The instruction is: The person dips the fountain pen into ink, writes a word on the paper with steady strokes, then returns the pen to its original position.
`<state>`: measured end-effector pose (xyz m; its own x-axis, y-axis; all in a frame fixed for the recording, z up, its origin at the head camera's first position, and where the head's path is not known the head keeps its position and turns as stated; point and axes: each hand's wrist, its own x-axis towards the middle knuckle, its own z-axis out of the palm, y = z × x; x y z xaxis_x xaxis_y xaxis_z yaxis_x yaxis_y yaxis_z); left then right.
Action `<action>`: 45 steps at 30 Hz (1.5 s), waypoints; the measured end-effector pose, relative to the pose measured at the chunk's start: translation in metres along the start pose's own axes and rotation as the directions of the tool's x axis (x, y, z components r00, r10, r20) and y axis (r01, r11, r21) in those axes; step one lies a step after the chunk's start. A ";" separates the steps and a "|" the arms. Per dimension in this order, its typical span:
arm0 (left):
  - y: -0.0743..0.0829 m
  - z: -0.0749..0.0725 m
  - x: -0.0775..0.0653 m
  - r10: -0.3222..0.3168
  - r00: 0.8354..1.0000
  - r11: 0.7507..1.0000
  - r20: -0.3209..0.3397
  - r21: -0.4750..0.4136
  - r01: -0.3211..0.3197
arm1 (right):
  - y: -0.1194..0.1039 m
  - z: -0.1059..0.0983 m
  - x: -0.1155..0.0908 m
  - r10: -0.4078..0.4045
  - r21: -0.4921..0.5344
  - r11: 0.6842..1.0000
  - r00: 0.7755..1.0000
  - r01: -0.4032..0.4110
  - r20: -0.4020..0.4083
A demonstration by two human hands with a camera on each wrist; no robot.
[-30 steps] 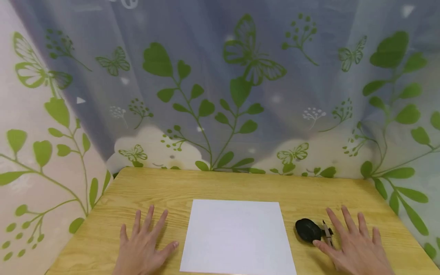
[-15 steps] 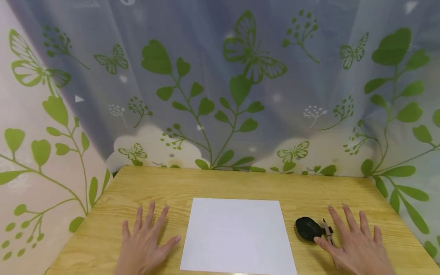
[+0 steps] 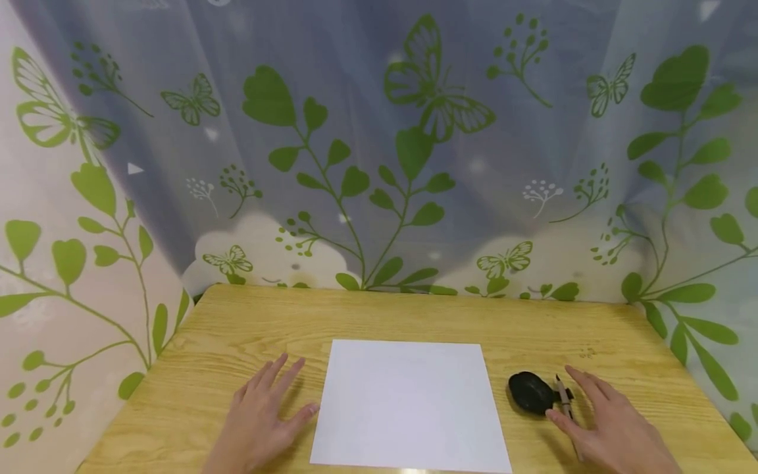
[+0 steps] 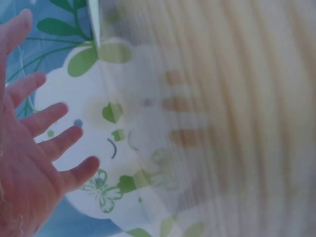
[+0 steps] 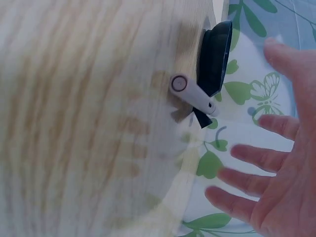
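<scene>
A white sheet of paper [image 3: 408,405] lies on the wooden table in front of me. My left hand [image 3: 257,418] hovers just left of it, fingers spread and holding nothing; its thumb tip is near the paper's left edge. To the paper's right sits a small black dish [image 3: 530,394]. Beside the dish, a slim light-brown pen or brush [image 3: 564,398] with a dark pointed tip leans on a small black rest [image 5: 202,118]. My right hand [image 3: 618,428] hangs right of the pen, fingers extended. The right wrist view shows this hand [image 5: 286,173] raised off the table, apart from pen and dish.
The yellow wood-grain table [image 3: 414,316] has a glossy surface that reflects the fingers. Behind it and along both sides hangs a blue and white curtain [image 3: 367,164] printed with green leaves and butterflies.
Both hands have lifted from lying flat with spread fingers and turned inward. The left hand has moved right toward the paper. Paper, dish and pen have stayed in place.
</scene>
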<state>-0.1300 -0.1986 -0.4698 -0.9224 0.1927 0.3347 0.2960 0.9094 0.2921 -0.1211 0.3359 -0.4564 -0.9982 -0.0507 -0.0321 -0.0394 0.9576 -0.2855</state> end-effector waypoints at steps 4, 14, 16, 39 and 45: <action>0.006 0.004 0.003 -0.032 0.998 0.998 0.062 -0.048 0.035 | 0.006 -0.002 -0.002 0.043 0.025 0.999 0.999 -0.044 0.011; 0.026 0.012 0.016 -0.045 0.981 0.990 0.187 -0.122 0.068 | 0.009 -0.004 0.002 0.132 0.097 0.985 0.984 -0.144 0.123; 0.029 0.014 0.018 -0.050 0.977 0.989 0.205 -0.123 0.076 | 0.008 -0.002 0.002 0.149 0.124 0.978 0.980 -0.165 0.133; 0.039 0.023 0.033 -0.002 0.940 0.995 0.340 -0.088 0.034 | 0.006 0.010 0.003 0.245 0.157 0.951 0.958 -0.267 0.147; 0.043 0.027 0.036 -0.001 0.937 0.996 0.350 -0.088 0.034 | 0.006 0.010 0.001 0.255 0.163 0.946 0.954 -0.280 0.158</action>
<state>-0.1571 -0.1421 -0.4693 -0.9513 0.3081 -0.0004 0.2847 0.8795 0.3813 -0.1216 0.3385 -0.4673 -0.9551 0.1514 -0.2546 0.2496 0.8740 -0.4170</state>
